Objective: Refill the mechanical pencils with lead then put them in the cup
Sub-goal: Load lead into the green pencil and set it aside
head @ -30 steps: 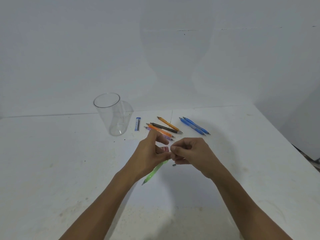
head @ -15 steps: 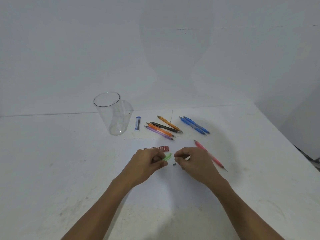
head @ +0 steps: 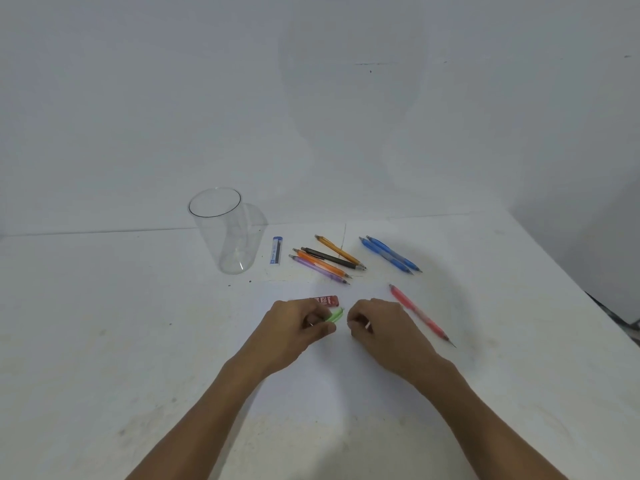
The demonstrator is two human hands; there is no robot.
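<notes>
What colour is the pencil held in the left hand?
The pencil is light green; head view shows it.

There are eight mechanical pencils in all: one green pencil (head: pixel 334 315), one pink pencil (head: pixel 419 313), two blue ones, the nearer blue pencil (head: pixel 386 255) and the farther blue pencil (head: pixel 394 253), one yellow-orange pencil (head: pixel 339 251), one black pencil (head: pixel 322 255), one orange pencil (head: pixel 322 265) and one purple pencil (head: pixel 317 269). Seven of them lie on the single white table (head: pixel 104 341), and one is in a hand. There are two lead cases, one blue lead case (head: pixel 276 251) and one red lead case (head: pixel 327 300). There is one clear cup (head: pixel 225 237). Two hands are in view, the left hand (head: pixel 298 327) and the right hand (head: pixel 384 327), and one small white piece (head: pixel 367 325) shows between the right one's fingers.
</notes>
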